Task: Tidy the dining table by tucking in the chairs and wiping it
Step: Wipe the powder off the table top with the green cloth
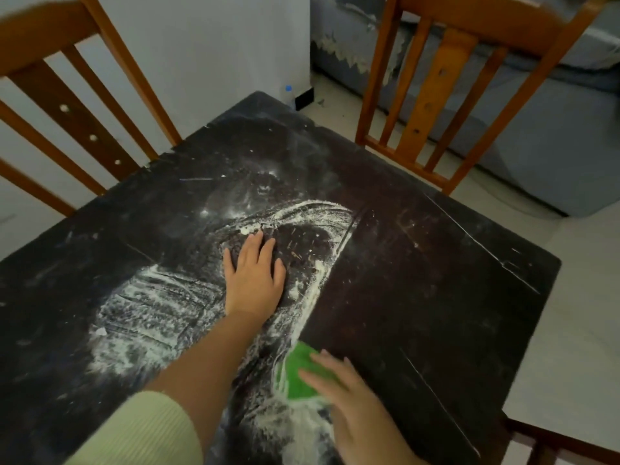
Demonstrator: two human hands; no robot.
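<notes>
Left hand [254,276] flat, fingers straight, on dark table [419,280] amid white powder [151,307]. Right hand [352,397] presses green cloth [298,374] with straight fingers. Chairs [446,95] beyond hands, at table's far edges.

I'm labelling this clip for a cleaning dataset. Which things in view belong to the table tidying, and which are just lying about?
Part of the job:
table
green cloth under right hand
white powder
left hand, flat on table
two chairs

Just there:
bottle with blue cap
grey sofa
</notes>
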